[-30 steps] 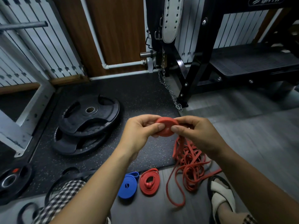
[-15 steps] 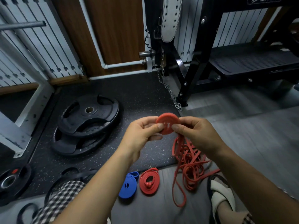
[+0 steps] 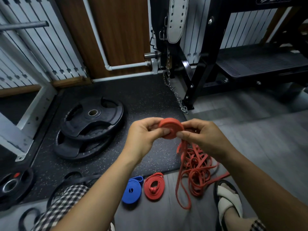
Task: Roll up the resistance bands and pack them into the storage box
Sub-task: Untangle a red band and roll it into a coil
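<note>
In the head view we saw, at mid-frame, the left hand (image 3: 143, 135) and right hand (image 3: 200, 137) both pinching a half-wound red coil (image 3: 170, 128), thumbs on its near face, fingers curled behind. The coil's flat face was tilted toward us. Its loose tail (image 3: 196, 165) dropped from under the right hand, the hand nearer to it, into a tangle on the floor at lower right. A blue roll (image 3: 132, 189) and a red roll (image 3: 154, 186) lay at lower centre. We saw no storage box

Rolled bands (image 3: 131, 191) left of tangle (image 3: 198, 167) — on floor (image 3: 166, 217).
</note>
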The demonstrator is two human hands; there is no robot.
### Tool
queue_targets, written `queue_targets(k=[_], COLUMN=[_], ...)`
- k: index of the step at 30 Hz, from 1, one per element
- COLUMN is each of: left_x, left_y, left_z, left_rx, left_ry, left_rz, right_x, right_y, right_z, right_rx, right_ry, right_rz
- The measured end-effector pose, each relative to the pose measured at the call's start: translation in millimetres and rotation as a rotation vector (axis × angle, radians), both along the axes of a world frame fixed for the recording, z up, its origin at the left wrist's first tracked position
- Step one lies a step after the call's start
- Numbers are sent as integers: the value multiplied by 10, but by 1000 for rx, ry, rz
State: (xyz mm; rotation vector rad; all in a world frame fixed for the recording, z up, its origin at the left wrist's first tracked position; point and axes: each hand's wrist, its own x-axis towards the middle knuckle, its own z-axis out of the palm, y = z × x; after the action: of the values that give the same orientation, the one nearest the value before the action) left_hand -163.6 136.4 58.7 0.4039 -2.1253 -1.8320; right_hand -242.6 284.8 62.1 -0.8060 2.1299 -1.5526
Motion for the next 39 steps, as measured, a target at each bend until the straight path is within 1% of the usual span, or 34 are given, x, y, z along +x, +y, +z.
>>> queue_targets(k=[2,7,9,10,11,12,15,16,17,18,19,20,23,25,29,31,32,34,36,38,39], left_x=[0,-6,-6,-3,-2,-1,-1,-1,-3,-2,-4,-2,5,1,-24,-24,-22,-17,-15,-11,-9], left_y=[11,140,162,150,124,86,-34,-52,-57,-54,-48,-36,-11,-9,30,78,86,63,12,-38,-56], left_z=[14,-26,-55,-55,-48,-39,-33,-32,-32,-30,-27,-17,17,19,-4,-20,-27,-32,-14,1,7], left_rx=[139,497,599,590,533,427,-24,-145,-228,-267,-260,-205,51,216,549,662,679,636,481,286,218], left_ry=[29,37,3,-17,-38,-60,-134,-145,-144,-131,-108,-80,6,33,54,44,33,-11,-62,-80,-82], left_rz=[17,67,86,74,41,-2,-83,-106,-129,-133,-118,-95,-39,-1,27,20,12,-20,-63,-84,-91], right_x=[18,84,90,76,57,30,-17,-9,9,22,29,30,9,11,36,34,25,0,-33,-55,-52], right_y=[-13,-72,-83,-78,-65,-43,18,23,20,15,9,6,15,10,-29,-31,-28,-7,27,63,69], right_z=[-18,-85,-97,-92,-78,-67,-76,-91,-99,-103,-98,-81,-15,-11,-58,-66,-66,-64,-59,-60,-61], right_rx=[-25,-221,-211,-185,-150,-93,201,259,282,279,256,206,-28,-108,-202,-235,-228,-184,-102,38,101], right_ry=[-40,-223,-221,-194,-161,-96,303,393,435,448,435,375,42,-108,-233,-282,-280,-241,-154,21,103], right_rz=[-5,-103,-104,-92,-76,-61,-20,-5,8,13,10,-3,-27,-32,-71,-78,-74,-63,-56,-21,13])
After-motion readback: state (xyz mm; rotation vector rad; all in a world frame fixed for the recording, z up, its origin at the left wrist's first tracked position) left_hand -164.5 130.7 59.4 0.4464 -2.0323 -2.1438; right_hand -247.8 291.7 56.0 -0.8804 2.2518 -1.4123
